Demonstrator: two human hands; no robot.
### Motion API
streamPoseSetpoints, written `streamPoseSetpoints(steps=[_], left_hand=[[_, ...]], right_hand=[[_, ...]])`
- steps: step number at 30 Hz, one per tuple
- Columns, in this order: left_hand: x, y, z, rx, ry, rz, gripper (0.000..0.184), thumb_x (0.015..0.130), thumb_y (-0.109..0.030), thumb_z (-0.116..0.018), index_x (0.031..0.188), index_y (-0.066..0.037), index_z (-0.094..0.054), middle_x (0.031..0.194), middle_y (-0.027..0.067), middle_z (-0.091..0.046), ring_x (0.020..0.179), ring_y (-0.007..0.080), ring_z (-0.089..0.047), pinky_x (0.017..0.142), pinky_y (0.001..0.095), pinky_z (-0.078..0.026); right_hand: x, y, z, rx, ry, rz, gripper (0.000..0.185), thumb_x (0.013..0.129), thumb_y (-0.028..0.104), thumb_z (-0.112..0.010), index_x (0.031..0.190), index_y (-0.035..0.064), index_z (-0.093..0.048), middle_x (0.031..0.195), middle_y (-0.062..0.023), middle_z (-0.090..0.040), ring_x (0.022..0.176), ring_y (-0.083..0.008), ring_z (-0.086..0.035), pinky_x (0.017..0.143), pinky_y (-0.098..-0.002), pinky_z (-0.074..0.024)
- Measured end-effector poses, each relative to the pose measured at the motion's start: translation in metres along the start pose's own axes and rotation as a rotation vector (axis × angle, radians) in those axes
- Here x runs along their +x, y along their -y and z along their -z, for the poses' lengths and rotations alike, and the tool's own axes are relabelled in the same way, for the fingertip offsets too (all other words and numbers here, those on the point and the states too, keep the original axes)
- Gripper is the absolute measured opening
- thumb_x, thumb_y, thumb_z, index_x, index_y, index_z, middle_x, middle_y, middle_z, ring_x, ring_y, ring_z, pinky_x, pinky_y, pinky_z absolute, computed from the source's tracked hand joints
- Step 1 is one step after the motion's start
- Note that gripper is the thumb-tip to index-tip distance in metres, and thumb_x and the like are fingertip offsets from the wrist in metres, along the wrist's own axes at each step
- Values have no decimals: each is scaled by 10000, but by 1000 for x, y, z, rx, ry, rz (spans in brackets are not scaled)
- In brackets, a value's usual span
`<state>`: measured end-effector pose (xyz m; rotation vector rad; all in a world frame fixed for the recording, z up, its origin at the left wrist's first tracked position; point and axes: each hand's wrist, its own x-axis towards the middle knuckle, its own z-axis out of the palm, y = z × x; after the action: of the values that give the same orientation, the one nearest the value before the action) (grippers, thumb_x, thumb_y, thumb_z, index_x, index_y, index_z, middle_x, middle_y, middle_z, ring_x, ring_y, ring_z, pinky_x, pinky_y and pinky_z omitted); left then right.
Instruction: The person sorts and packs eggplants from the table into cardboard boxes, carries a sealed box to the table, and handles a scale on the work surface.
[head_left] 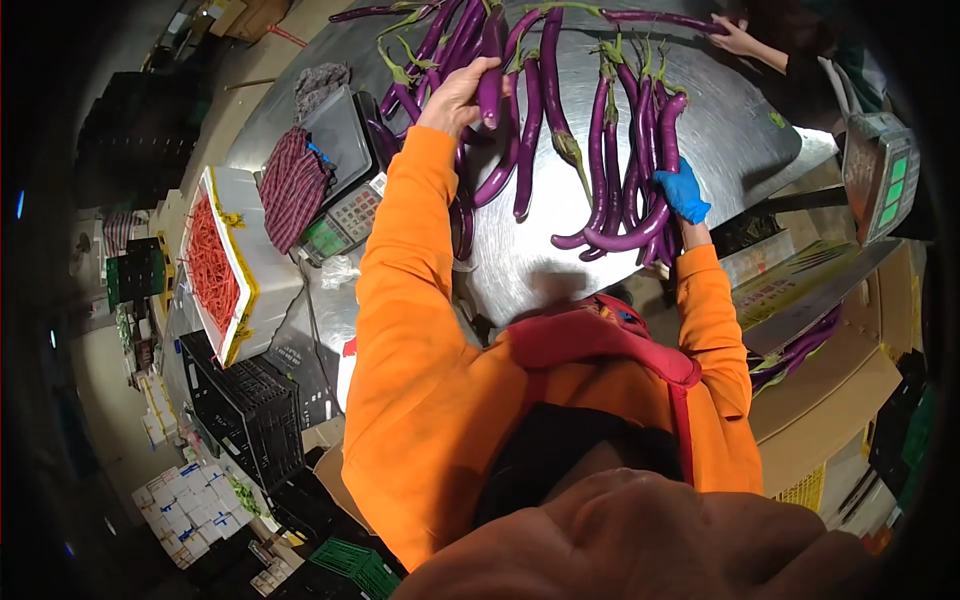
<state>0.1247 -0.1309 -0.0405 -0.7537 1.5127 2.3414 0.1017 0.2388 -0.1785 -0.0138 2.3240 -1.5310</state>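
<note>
Long purple eggplants [530, 135] lie spread on a shiny metal table [740, 115]. My left hand [461, 97], bare, is closed round one eggplant [491, 60] at the table's left side, above other eggplants. At the right, my right hand [683, 193] wears a blue glove and holds the side of a bunch of eggplants [641, 150], with a curved one on top; its fingertips are partly hidden behind them. Stems of this bunch point to the far side of the table.
A co-worker's hand [738, 40] holds an eggplant at the far right. Scales stand at left [345, 220] and right [880, 175]. A foam box [240, 270] of red strips, black crates [235, 405] and a cardboard box [840, 385] with eggplants surround the table.
</note>
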Motion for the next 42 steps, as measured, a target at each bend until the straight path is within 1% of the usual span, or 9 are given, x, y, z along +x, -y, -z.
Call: streamPoseSetpoints(steps=[2, 6, 15, 18, 23, 26, 35, 40, 42], left_hand=[[7, 3, -15, -348, 75, -62, 292, 818, -171, -608, 904, 54, -442, 718, 137, -530, 583, 212, -569, 507, 321, -550], [8, 9, -41, -522, 142, -47, 313, 813, -116, -612, 939, 71, -395, 756, 168, -512, 597, 242, -571, 532, 334, -551], [3, 17, -69, -467, 179, -151, 273, 848, -137, -597, 959, 59, -443, 846, 194, -547, 657, 251, -580, 676, 402, -554], [-36, 25, -105, -504, 364, -61, 268, 861, -139, -589, 994, 63, -472, 931, 220, -571, 771, 277, -602, 802, 466, -519], [-25, 85, -141, -578, 544, 53, 197, 869, -124, -579, 893, 55, -498, 939, 218, -577, 898, 332, -612, 850, 513, -494], [-22, 98, -148, -567, 422, -151, 195, 864, -56, -560, 980, 76, -476, 984, 220, -568, 946, 326, -595, 894, 526, -467], [-64, 89, -165, -345, 256, -311, 238, 844, -33, -576, 992, 31, -402, 930, 169, -578, 870, 319, -622, 772, 460, -551], [-123, 85, -157, -239, 410, -365, 494, 812, 25, -581, 1199, -60, -286, 962, 120, -556, 857, 278, -628, 669, 406, -578], [-143, 96, -144, -186, 458, -381, 549, 801, 20, -596, 1227, -80, -265, 987, 116, -546, 886, 274, -619, 713, 377, -563]], right_hand=[[1, 1, -1, -29, -5, 14, 414, 637, 150, -628, 1006, -25, -559, 831, -153, -630, 740, -269, -614, 682, -348, -478], [-3, 6, -1, -84, -15, 36, 402, 645, 164, -635, 990, -29, -566, 847, -168, -635, 765, -287, -621, 695, -355, -478], [-2, 3, 0, -60, -11, 54, 401, 648, 182, -642, 986, -23, -576, 857, -178, -637, 780, -293, -623, 705, -356, -476], [4, -2, -2, -39, -5, 57, 399, 646, 180, -641, 984, -23, -579, 846, -173, -639, 770, -289, -624, 700, -355, -478], [-1, -4, -3, 76, -6, 76, 391, 638, 170, -640, 973, -25, -585, 798, -154, -642, 721, -260, -626, 673, -338, -486], [5, -10, -4, 115, 2, 90, 382, 638, 157, -639, 969, -25, -587, 791, -150, -642, 710, -248, -625, 667, -329, -488], [-11, 12, 4, 53, 72, 58, 438, 657, 93, -595, 1070, -38, -535, 837, -107, -616, 717, -190, -587, 659, -297, -482], [-3, -14, -1, 152, -36, 128, 377, 640, 156, -619, 962, -37, -581, 781, -144, -632, 708, -222, -613, 666, -319, -483], [-10, -3, 3, 144, -3, 91, 395, 637, 170, -619, 971, -37, -579, 793, -144, -631, 719, -229, -611, 676, -325, -481]])
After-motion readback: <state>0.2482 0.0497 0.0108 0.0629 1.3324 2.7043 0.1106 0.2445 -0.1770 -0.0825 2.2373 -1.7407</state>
